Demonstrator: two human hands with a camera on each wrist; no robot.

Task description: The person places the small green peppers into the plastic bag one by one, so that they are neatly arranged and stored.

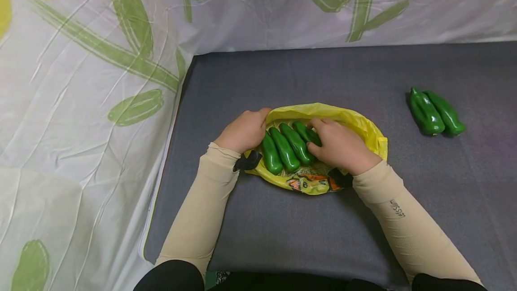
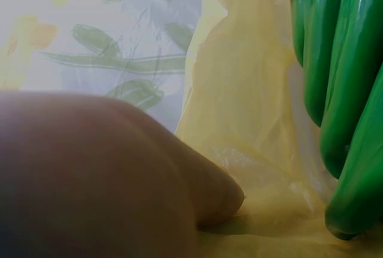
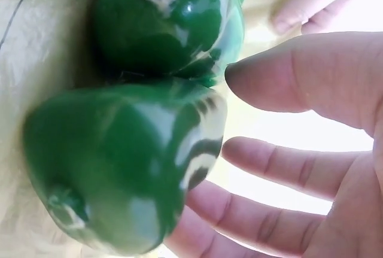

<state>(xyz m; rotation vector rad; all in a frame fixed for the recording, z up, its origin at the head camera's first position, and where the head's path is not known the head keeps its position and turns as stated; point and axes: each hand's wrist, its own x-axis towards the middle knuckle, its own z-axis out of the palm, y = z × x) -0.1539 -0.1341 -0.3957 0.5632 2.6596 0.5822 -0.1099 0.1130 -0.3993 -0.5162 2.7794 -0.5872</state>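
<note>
Several glossy green peppers [image 1: 284,149] lie side by side on a yellow plastic bag [image 1: 365,125] with its rim spread wide. At the bag's left rim, my left hand [image 1: 247,130] pinches the plastic; its thumb [image 2: 215,195] lies against the inner face in the left wrist view, the other fingers hidden. My right hand [image 1: 341,145] reaches over the bag to the rightmost pepper [image 1: 306,133]. In the right wrist view its thumb and fingers are spread, fingertips right at the side of that pepper [image 3: 119,162].
Two more green peppers [image 1: 426,111] lie together on the grey tabletop [image 1: 282,232] to the right. A white sheet [image 1: 81,169] with green leaves hangs along the left and back edges. Printed orange markings [image 1: 319,183] show on the bag's front.
</note>
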